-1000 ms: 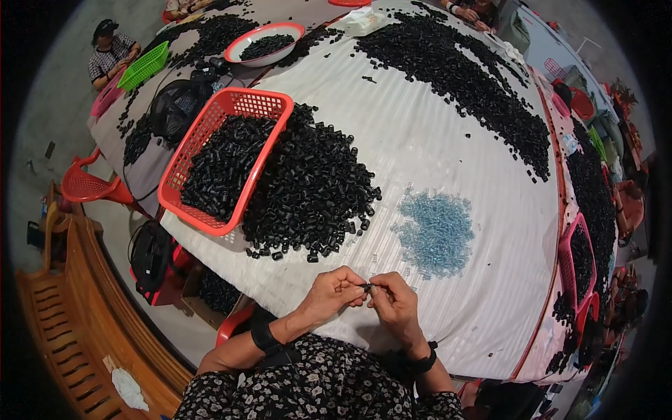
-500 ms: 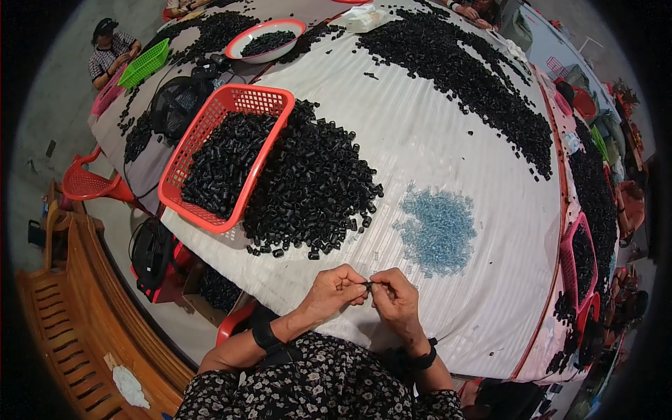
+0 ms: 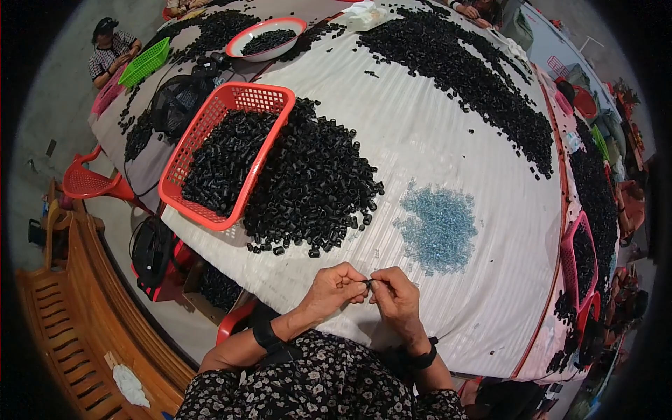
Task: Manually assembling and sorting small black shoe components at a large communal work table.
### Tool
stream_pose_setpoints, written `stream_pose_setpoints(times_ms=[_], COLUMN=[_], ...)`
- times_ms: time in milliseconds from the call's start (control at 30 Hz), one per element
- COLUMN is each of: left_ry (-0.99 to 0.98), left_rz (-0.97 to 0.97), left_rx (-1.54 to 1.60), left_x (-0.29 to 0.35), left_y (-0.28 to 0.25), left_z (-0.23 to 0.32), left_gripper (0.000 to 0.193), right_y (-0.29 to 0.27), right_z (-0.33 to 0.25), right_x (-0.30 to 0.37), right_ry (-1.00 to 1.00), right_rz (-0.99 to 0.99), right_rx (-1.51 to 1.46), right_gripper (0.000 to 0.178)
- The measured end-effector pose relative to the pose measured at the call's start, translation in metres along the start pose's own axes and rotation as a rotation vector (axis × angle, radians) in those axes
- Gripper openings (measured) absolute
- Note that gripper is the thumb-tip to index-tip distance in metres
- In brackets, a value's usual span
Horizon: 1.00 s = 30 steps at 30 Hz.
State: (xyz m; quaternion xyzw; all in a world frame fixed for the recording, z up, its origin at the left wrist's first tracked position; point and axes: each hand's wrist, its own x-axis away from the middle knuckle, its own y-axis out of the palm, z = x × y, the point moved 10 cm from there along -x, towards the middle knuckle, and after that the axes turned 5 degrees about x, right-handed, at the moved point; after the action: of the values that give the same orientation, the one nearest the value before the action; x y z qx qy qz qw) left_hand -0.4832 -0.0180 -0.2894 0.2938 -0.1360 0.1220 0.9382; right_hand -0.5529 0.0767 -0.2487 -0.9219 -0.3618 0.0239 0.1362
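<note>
Close to the table's near edge, my left hand [image 3: 337, 286] and my right hand [image 3: 396, 298] meet with fingertips pinched together. Between them is a small black cylindrical piece [image 3: 369, 283], gripped from both sides and mostly covered by the fingers. Ahead and to the left lies a big heap of similar short black hollow pieces [image 3: 315, 182]. A red plastic basket [image 3: 236, 222] full of the same pieces stands tilted against that heap. To the right of the heap, a patch of small clear bluish pieces [image 3: 439, 231] is spread on the white cloth.
A pale cloth [image 3: 518, 280] covers the table. More black pieces [image 3: 462, 77] lie at the far right, and a white, red-rimmed bowl [image 3: 290, 46] stands at the back. A black fan [image 3: 175, 105] is beyond the basket. A wooden bench [image 3: 84, 336] is at left; other people [image 3: 112, 52] sit around.
Both hands stay nearly in place with the black piece between them; the fingers have shifted only slightly.
</note>
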Motion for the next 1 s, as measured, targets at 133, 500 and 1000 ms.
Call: stream_pose_setpoints(times_ms=[133,500,1000], left_ry=[-0.016,0.019,0.048], left_rz=[0.018,0.025,0.044], left_rx=[0.002,-0.05,-0.14], left_x=[0.0,0.001,0.0], left_y=[-0.003,0.001,0.002], left_z=[-0.002,-0.002,0.005], left_gripper=[0.01,0.009,0.005], right_y=[-0.002,0.004,-0.001], right_z=[-0.031,0.015,-0.019], right_x=[0.003,0.005,0.001], right_ry=[-0.316,0.089,-0.211], right_rz=[0.073,0.013,0.044], right_rx=[0.252,-0.224,0.164], right_gripper=[0.007,0.008,0.006])
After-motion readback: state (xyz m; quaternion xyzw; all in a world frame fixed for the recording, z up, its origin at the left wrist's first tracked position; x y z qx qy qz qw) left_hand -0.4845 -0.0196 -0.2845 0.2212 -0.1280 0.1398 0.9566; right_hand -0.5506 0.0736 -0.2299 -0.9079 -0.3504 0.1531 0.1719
